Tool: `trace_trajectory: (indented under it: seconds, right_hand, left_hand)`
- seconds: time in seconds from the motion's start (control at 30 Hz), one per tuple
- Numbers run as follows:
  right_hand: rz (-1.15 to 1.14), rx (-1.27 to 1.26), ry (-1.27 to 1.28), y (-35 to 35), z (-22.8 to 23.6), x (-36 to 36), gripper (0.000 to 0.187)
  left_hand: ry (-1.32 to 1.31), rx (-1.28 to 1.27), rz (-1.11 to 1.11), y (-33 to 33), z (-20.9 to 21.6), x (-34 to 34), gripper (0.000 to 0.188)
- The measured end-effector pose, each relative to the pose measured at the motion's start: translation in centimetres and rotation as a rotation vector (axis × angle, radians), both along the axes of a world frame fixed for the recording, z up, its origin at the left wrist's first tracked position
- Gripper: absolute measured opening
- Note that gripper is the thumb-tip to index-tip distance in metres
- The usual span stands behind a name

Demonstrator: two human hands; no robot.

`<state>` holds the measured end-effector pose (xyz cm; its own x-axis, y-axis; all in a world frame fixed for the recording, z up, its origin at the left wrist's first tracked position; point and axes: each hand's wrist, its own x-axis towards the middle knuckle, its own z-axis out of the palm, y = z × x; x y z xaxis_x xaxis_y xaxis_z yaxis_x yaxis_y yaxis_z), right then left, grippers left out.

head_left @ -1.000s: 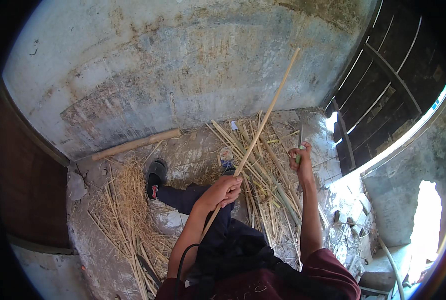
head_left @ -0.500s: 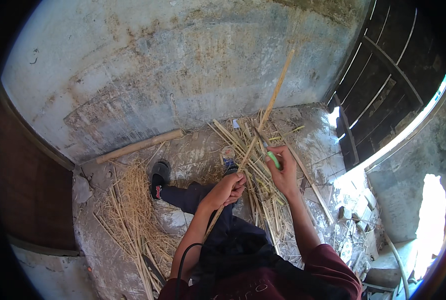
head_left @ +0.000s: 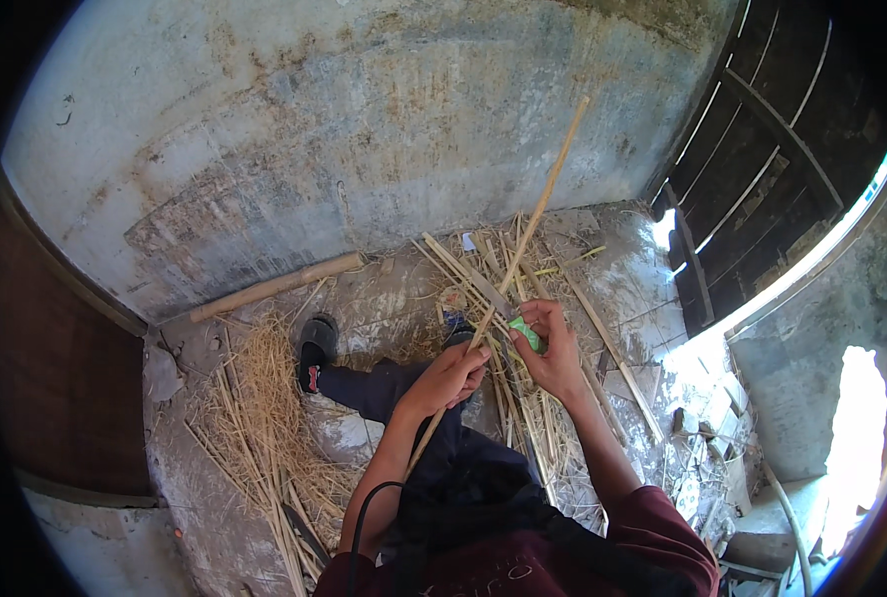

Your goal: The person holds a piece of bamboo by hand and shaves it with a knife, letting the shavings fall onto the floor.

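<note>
A long bamboo strip (head_left: 553,179) slants from my lap up and away to the right, its far end standing in front of the wall. My left hand (head_left: 448,380) is closed around its lower part, over my thigh. My right hand (head_left: 555,360) grips the green handle of a knife (head_left: 490,293). The blade points up and left and overlaps the strip a little beyond my left hand; whether its edge touches is unclear. Below both hands, a heap of split bamboo strips (head_left: 450,262) covers the floor, some of them greenish.
Curly shavings (head_left: 282,383) and more strips lie to the left, with a dark blade-like tool (head_left: 307,534) near them. A thick bamboo pole (head_left: 279,287) rests along the stained wall (head_left: 294,149). Rubble (head_left: 717,423) sits at right, below a dark slatted door (head_left: 762,189).
My right hand has shifted slightly nearer and left, turning the knife so its blade now lies across the strip with its flat showing. My left hand and the strip have barely moved.
</note>
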<state>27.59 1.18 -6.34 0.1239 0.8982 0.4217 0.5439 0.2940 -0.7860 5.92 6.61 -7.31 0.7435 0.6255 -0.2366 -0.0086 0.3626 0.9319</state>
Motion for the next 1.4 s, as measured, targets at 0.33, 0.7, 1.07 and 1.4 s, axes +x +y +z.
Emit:
trace_trajectory:
  seconds: [0.33,0.7,1.07,1.4]
  right_hand:
    - [0.141,-0.154,0.552,0.8,0.4,0.3,0.032]
    - [0.245,-0.305,0.659,3.6,1.8,0.9,0.028]
    - [-0.235,-0.261,0.124,-1.8,-13.2,10.7,0.024]
    - [-0.201,-0.274,0.441,-2.6,-12.0,9.3,0.021]
  left_hand:
    - [0.003,0.012,0.036,-0.2,-0.2,0.1,0.041]
    - [-0.017,0.019,0.024,-0.2,-0.5,0.3,0.040]
    - [-0.234,-0.163,-0.024,1.0,-0.9,-1.4,0.042]
    - [-0.173,-0.140,-0.067,1.0,-0.4,-1.1,0.041]
